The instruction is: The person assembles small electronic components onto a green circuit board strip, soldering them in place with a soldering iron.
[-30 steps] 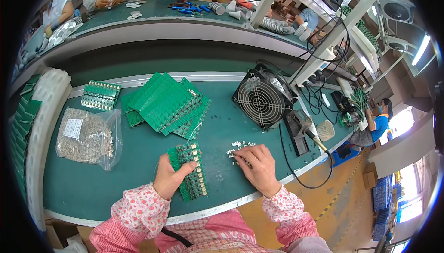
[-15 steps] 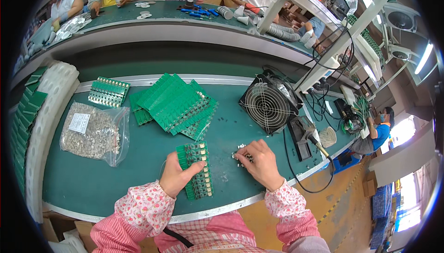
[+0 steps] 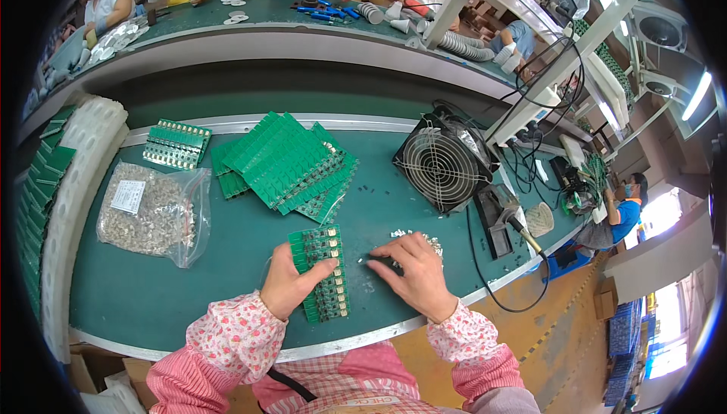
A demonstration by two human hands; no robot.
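Note:
My left hand grips a green circuit board panel by its left side, thumb over the top face. A column of small pale connectors runs down the panel. To the right of it, my right hand is over the bench, thumb and forefinger drawn together. A small whitish part shows at those fingertips; its exact shape is too small to make out. Partly hidden behind this hand lies a loose pile of small white connectors. Beyond the left hand, green panels lie in a fanned stack.
A clear bag of small parts lies at left, near another panel and white foam. A black fan and a soldering iron in its holder, with trailing cable, stand at right. People work across the far bench.
My right hand has moved left from the pile of connectors toward the panel, uncovering more of the pile. The left hand keeps its grip on the panel.

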